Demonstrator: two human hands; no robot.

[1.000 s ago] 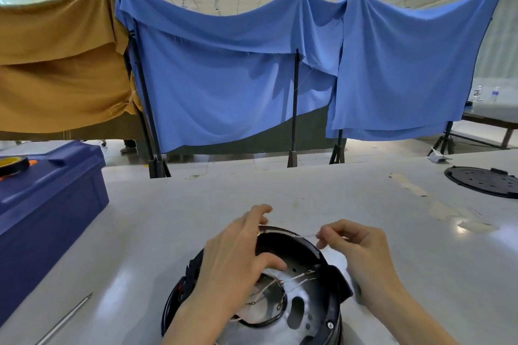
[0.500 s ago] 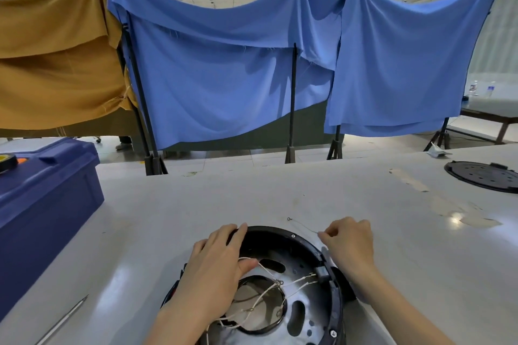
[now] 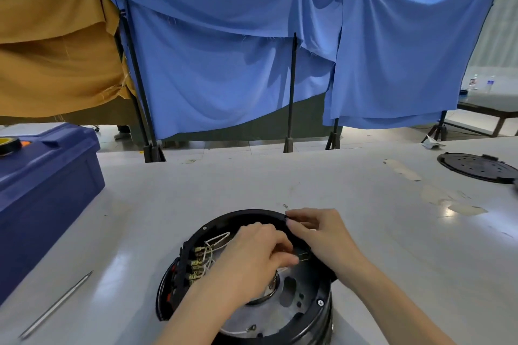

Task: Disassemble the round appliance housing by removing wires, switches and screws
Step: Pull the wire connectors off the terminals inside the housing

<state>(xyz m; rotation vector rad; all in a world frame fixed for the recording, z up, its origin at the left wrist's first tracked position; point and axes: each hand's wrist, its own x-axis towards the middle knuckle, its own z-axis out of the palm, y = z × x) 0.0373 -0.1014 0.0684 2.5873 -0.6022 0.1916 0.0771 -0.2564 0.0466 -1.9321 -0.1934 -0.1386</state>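
At the near table [image 3: 280, 176] edge stands the round black plastic housing [image 3: 241, 214], white wires [image 3: 215, 238] and brass terminals [image 3: 196, 262] lining its left wall. Left hand [image 3: 252, 258] curls inside, its hold hidden. Right hand [image 3: 322, 235] pinches at the far rim, on what I cannot tell. Glossy tabletop stretches beyond, and a thin metal rod [image 3: 56, 304] lies to the left.

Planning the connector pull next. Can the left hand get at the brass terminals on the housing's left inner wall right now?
Probably yes. The left hand is inside the housing, beside the brass terminals, which sit exposed; only loose white wires drape near them.
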